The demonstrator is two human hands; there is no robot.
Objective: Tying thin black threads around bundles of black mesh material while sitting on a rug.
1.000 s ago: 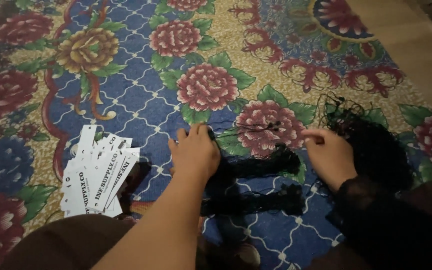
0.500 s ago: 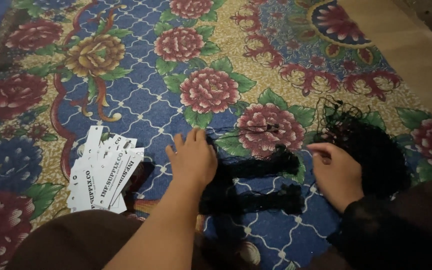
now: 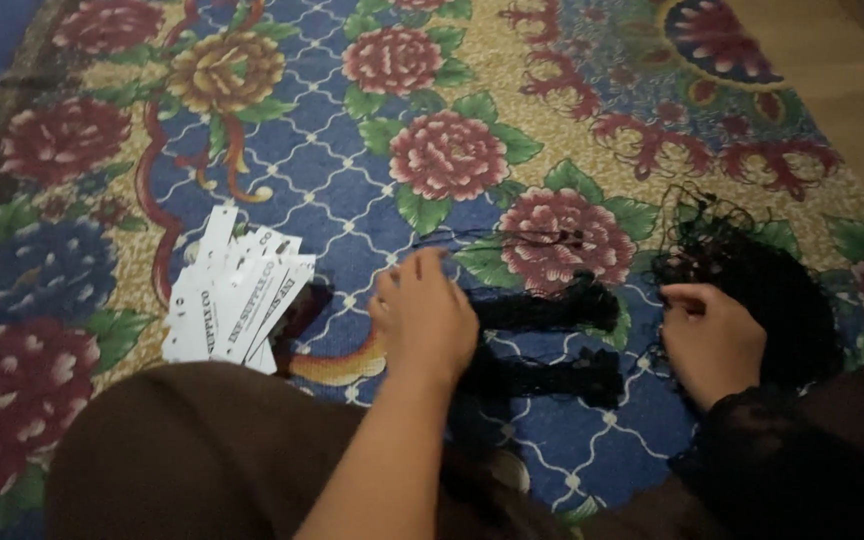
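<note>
The left hand (image 3: pixel 424 318) lies palm down, fingers loosely spread and gripping nothing, on the near end of 2 black bundles of netting (image 3: pixel 548 340) that rest side by side on the flowered carpet (image 3: pixel 352 160), one just behind the other. The right hand (image 3: pixel 712 338) is curled, its fingertips pinched on thin black threads at the edge of a loose black heap of netting (image 3: pixel 752 275), which sits on the carpet to the right of the bundles. A fan of white paper tags (image 3: pixel 237 300) with dark print lies on the carpet to the left of the left hand, near it but apart. A brown-clothed knee (image 3: pixel 192 450) fills the lower left.
</note>
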